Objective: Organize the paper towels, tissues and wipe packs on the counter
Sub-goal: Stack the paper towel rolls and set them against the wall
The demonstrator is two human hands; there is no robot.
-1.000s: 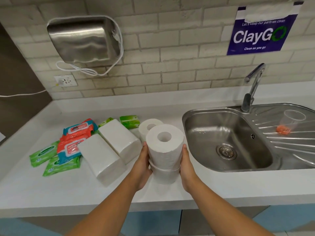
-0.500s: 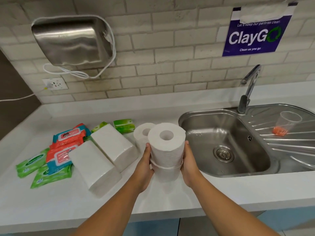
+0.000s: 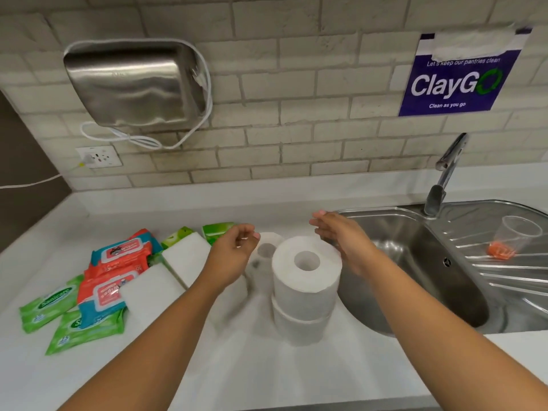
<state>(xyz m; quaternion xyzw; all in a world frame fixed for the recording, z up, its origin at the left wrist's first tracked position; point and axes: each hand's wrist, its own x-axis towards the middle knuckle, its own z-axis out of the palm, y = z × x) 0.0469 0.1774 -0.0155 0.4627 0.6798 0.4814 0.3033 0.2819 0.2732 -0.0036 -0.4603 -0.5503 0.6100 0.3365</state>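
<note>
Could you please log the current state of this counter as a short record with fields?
left hand: open, above the counter, holding nothing
right hand: open, beside the stack, holding nothing
stacked rolls: two, upright, one on the other, near the sink's edge
third roll: upright behind the stack, partly hidden by the left hand
white tissue blocks: two, left of the rolls
wipe packs: red and green, at far left
sink: to the right; plastic cup on its drainboard
</note>
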